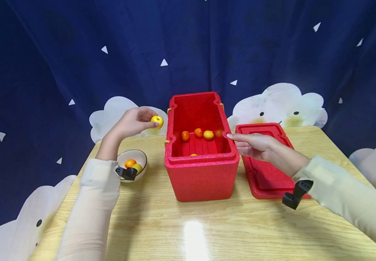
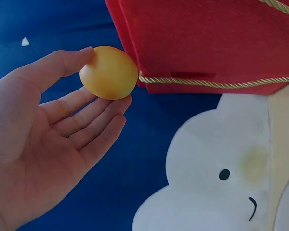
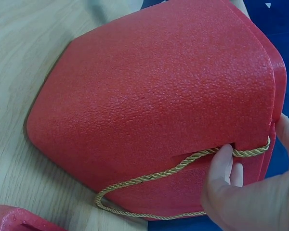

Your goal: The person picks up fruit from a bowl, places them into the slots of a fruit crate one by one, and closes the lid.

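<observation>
In the head view my left hand (image 1: 137, 121) pinches a small yellow apple (image 1: 157, 122) between thumb and fingertips, left of the box and about level with its rim. The left wrist view shows the apple's smooth yellow-orange side (image 2: 108, 72). An open red foam box (image 1: 204, 181) stands on the table, with several small red and yellow fruits (image 1: 208, 135) inside. My right hand (image 1: 256, 145) holds the box's right rim, thumb at the top edge and fingers against the outer wall. Those fingers (image 3: 221, 163) lie by a gold rope handle (image 3: 149, 178).
A white bowl (image 1: 143, 158) with a dark rim stands left of the box, holding an orange fruit (image 1: 130, 163) and a yellow-green one (image 1: 137, 168). The red lid (image 1: 266, 177) lies on the wooden table (image 1: 161, 228) to the right. A dark blue curtain (image 1: 188, 43) hangs behind.
</observation>
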### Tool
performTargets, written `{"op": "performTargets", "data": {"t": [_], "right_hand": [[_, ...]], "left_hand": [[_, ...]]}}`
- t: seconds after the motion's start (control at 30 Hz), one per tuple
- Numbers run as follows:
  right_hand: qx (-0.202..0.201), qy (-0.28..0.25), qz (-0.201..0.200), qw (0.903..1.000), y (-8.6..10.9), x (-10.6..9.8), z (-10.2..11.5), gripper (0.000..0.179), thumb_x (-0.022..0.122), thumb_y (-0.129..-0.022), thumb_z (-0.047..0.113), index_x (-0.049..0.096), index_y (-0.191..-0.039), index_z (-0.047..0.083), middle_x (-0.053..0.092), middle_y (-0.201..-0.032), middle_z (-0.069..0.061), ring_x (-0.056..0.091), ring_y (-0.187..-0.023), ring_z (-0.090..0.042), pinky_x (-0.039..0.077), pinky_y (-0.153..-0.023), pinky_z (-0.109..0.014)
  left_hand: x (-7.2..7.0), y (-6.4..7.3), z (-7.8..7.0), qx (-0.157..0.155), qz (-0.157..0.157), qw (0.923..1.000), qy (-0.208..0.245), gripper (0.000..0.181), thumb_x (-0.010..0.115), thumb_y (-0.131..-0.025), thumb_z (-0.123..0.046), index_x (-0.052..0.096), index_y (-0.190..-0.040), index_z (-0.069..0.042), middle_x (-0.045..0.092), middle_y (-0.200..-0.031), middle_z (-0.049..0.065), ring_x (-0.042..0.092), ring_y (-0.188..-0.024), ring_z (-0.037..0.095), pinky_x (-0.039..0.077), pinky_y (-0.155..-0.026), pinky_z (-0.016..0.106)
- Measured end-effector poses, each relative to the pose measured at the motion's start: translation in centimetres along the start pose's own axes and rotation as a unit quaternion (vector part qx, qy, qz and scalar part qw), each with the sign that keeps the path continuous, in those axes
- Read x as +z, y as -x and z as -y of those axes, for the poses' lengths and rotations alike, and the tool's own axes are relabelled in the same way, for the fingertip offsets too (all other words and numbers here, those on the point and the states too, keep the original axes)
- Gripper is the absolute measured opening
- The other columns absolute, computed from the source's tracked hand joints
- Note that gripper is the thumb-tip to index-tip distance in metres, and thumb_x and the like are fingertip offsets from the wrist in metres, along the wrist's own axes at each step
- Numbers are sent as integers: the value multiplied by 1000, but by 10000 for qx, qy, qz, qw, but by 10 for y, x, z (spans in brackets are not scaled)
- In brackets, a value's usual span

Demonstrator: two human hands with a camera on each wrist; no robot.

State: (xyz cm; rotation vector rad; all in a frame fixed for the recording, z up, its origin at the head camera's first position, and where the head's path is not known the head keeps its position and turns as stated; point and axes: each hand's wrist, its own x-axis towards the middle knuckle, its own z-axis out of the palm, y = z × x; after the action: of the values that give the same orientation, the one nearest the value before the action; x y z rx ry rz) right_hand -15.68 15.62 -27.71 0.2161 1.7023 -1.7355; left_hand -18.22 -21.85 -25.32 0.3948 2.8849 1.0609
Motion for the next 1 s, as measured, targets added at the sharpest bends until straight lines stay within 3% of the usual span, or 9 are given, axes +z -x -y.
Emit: {"op": "performTargets", "data": {"t": [0.23,0.4,0.7,0.87,0.93,1.0], "right_hand": [[8,30,90,10000,0,0,0,64,62,-91,39,35,-139,6,73,-87,6,73,-83,-8,57,-80,-20],[86,-123,40,9999,2,-2,1,68,63,-91,38,33,-143,7,74,-87,5,73,-84,-8,57,-81,-21],[108,-215,39,9997,4,-7,1,52,63,-91,38,44,-131,11,74,-87,5,73,-83,-9,58,-79,-21],[130,-226,95,9996,5,-10,0,24,62,-91,38,61,-103,16,70,-77,8,63,-66,-2,56,-73,-15],[151,-183,105,9997,6,-12,-1,24,62,-91,38,61,-103,17,70,-76,8,58,-61,-2,55,-73,-14],[163,-135,97,9997,8,-13,-1,32,62,-91,40,57,-112,15,72,-82,7,64,-68,-2,57,-76,-16]], "left_hand": [[-2,-10,-21,172,78,9997,136,34,68,-87,-22,64,-116,-5,69,-114,15,66,-103,27,52,-95,41],[-1,-20,-38,184,190,9995,157,35,69,-86,-24,63,-117,-7,68,-116,13,65,-105,26,53,-94,41],[3,-42,-71,329,422,9985,-131,39,68,-87,-26,61,-121,-9,66,-118,10,62,-106,23,55,-90,37],[7,-56,-86,386,508,9978,-200,38,68,-87,-26,62,-120,-10,66,-118,8,61,-106,21,55,-88,34],[8,-61,-93,424,534,9974,-224,36,68,-88,-27,63,-119,-10,66,-118,8,61,-105,21,55,-88,33],[9,-67,-100,461,545,9972,-218,35,68,-88,-27,63,-118,-10,66,-118,7,60,-105,20,55,-88,32]]}}
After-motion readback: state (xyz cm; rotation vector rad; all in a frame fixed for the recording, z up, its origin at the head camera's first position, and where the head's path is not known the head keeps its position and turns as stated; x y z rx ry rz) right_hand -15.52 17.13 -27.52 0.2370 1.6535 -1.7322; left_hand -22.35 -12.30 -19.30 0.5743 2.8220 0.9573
